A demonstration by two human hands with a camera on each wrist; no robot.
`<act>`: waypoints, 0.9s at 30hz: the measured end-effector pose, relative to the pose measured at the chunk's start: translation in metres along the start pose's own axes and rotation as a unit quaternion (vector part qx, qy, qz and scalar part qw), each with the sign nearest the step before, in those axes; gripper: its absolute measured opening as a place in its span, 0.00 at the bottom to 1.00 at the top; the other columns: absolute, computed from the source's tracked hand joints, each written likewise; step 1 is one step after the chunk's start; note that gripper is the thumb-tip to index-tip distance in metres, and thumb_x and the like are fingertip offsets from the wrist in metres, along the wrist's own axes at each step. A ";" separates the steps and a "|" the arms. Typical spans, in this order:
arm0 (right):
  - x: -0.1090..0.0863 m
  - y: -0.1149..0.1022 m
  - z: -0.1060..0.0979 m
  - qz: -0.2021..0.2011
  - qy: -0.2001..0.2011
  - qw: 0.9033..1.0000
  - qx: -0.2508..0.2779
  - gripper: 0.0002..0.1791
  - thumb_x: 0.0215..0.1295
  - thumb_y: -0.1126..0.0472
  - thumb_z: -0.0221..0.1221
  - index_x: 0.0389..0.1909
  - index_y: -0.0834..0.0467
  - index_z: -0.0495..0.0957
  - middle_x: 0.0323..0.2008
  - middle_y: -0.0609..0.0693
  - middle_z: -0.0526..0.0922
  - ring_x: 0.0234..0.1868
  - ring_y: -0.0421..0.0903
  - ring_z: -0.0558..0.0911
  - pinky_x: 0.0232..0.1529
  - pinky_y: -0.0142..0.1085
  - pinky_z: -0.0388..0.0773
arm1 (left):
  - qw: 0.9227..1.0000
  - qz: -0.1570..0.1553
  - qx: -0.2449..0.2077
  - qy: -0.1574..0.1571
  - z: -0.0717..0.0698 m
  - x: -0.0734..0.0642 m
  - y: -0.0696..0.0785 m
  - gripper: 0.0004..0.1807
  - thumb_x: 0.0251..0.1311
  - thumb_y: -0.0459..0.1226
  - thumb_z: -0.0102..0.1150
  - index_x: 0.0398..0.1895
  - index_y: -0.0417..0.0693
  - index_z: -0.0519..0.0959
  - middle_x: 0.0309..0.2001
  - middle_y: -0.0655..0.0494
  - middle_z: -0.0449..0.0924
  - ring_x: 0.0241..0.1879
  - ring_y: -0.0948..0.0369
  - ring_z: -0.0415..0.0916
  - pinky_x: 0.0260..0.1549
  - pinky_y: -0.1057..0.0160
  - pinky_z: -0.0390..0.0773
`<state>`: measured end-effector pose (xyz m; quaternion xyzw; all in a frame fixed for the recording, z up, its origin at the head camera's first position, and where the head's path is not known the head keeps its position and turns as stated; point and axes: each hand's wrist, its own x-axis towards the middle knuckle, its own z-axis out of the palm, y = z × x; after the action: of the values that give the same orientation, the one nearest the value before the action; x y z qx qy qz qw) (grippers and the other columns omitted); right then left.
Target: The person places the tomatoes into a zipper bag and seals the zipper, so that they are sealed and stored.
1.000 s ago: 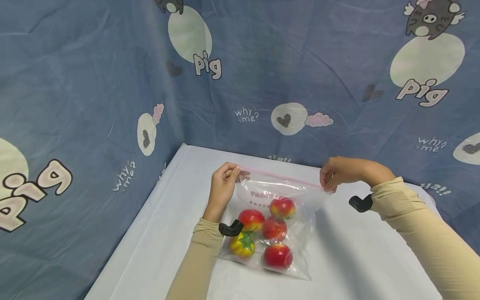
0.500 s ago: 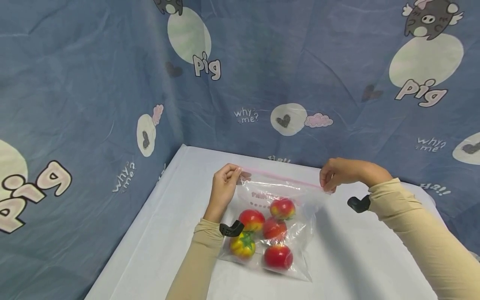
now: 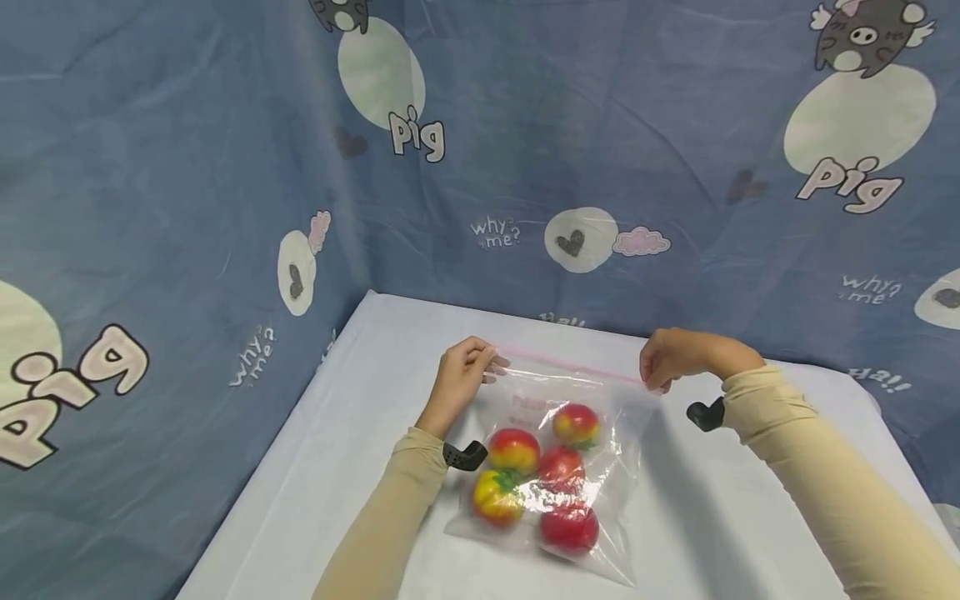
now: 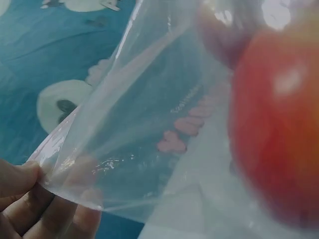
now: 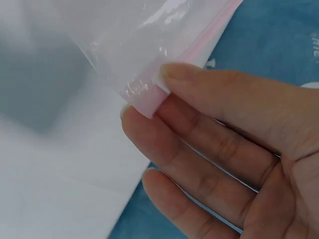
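Observation:
A clear zip bag [image 3: 543,387] with a pink strip along its top edge holds several shiny red and yellow toy-like fruits. Among these are a red one [image 3: 570,527] low on the right and a yellow-red ribbed one [image 3: 497,500] with a green star-shaped top. My left hand [image 3: 459,375] pinches the bag's upper left corner between thumb and fingers, also close up in the left wrist view. At the upper right corner, my right hand [image 3: 678,358] pinches the pink strip between thumb and fingers. The strip is stretched between both hands.
A white-covered table [image 3: 405,333] lies under the bag. Blue cloth [image 3: 480,167] with pig prints hangs behind it and along the left side. Each wrist carries a black camera mount, such as the left mount [image 3: 465,456].
Both hands have come slightly lower in the head view, the left one also a little right. The bag and its fruits have shifted down and right, and glare across the plastic has grown.

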<state>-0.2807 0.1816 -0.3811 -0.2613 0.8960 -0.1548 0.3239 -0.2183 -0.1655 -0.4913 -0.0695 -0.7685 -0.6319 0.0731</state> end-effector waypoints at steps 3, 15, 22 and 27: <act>0.006 0.007 0.004 -0.004 0.013 1.000 -0.003 0.03 0.61 0.68 0.67 0.34 0.63 0.85 0.29 0.50 0.89 0.32 0.42 0.86 0.37 0.37 0.83 | 1.000 -0.012 0.010 -0.014 0.000 0.007 -0.006 0.11 0.77 0.37 0.53 0.41 0.38 0.81 0.42 0.41 0.91 0.39 0.52 0.91 0.38 0.61 0.90; 0.031 0.037 0.034 -0.034 0.095 0.995 0.024 0.02 0.65 0.70 0.63 0.37 0.63 0.83 0.34 0.53 0.87 0.34 0.46 0.85 0.36 0.37 0.84 | 0.995 -0.058 0.080 -0.031 -0.003 0.023 -0.022 0.11 0.75 0.36 0.54 0.41 0.36 0.82 0.39 0.40 0.90 0.29 0.55 0.89 0.28 0.64 0.88; 0.041 0.047 0.046 -0.052 0.137 0.989 0.038 0.03 0.64 0.72 0.63 0.37 0.66 0.83 0.34 0.56 0.86 0.34 0.44 0.82 0.33 0.34 0.82 | 0.990 -0.080 0.109 -0.027 -0.002 0.027 -0.031 0.11 0.76 0.36 0.54 0.40 0.37 0.81 0.33 0.42 0.88 0.21 0.63 0.83 0.26 0.64 0.88; 0.049 0.056 0.054 -0.050 0.156 0.986 0.044 0.03 0.63 0.72 0.63 0.37 0.65 0.83 0.34 0.55 0.86 0.34 0.43 0.82 0.33 0.34 0.81 | 0.988 -0.093 0.121 -0.031 0.000 0.030 -0.038 0.11 0.76 0.37 0.53 0.40 0.37 0.81 0.33 0.44 0.87 0.25 0.63 0.82 0.26 0.65 0.87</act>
<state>-0.2975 0.1934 -0.4701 -0.2644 0.9136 -0.2487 0.1830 -0.2557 -0.1723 -0.5221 -0.0074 -0.8443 -0.5359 -0.0019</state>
